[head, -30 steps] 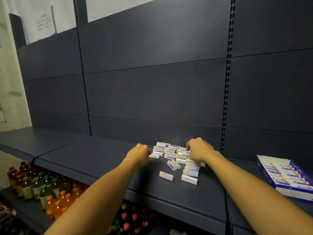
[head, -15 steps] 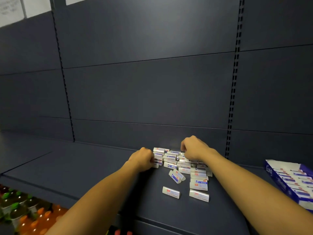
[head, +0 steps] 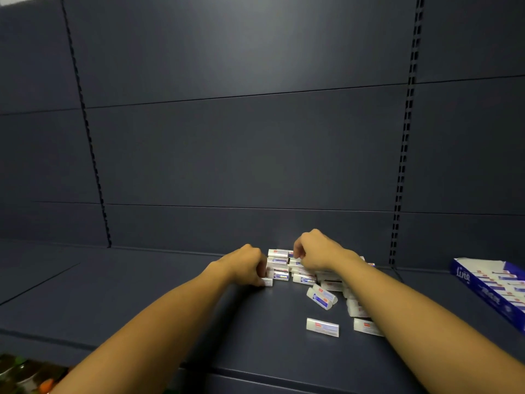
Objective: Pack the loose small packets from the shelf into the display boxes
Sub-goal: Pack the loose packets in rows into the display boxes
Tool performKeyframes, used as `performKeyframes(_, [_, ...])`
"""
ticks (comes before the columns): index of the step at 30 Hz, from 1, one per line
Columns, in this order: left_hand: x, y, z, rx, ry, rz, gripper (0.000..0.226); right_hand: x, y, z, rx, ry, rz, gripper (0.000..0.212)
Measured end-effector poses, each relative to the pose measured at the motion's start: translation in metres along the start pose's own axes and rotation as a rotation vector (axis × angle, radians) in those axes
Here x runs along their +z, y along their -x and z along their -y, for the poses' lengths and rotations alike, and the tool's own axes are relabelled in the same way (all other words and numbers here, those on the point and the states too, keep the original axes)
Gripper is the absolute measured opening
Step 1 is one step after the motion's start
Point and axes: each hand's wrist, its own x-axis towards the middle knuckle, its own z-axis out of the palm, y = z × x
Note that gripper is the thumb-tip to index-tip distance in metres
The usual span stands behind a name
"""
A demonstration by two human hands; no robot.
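Both hands curl into a heap of small white cardboard packets mid-shelf: left hand grips one packet, right hand pinches another. At three o'clock, a blue display box reads "Line".

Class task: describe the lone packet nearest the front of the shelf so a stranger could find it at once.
Start at the dark shelf and the heap of small white packets by the hands. Move towards the front edge. The lone packet lies flat, apart, left of another that the right forearm partly hides.
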Motion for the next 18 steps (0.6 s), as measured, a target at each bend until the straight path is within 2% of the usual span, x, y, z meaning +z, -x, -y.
performKeyframes(3, [-0.003,0.002,0.017,0.004,0.080,-0.006,0.018,0.008,-0.004,0.014,-0.013,-0.017,-0.002,0.031])
performKeyframes(8, [-0.005,0.007,0.039,-0.028,0.172,-0.047,0.036,0.021,-0.011,0.031,-0.029,-0.036,0.021,0.023])
performKeyframes(18, [-0.004,0.017,0.067,-0.066,0.288,-0.130,0.017,0.034,-0.020,0.044,0.028,-0.002,0.052,0.019])
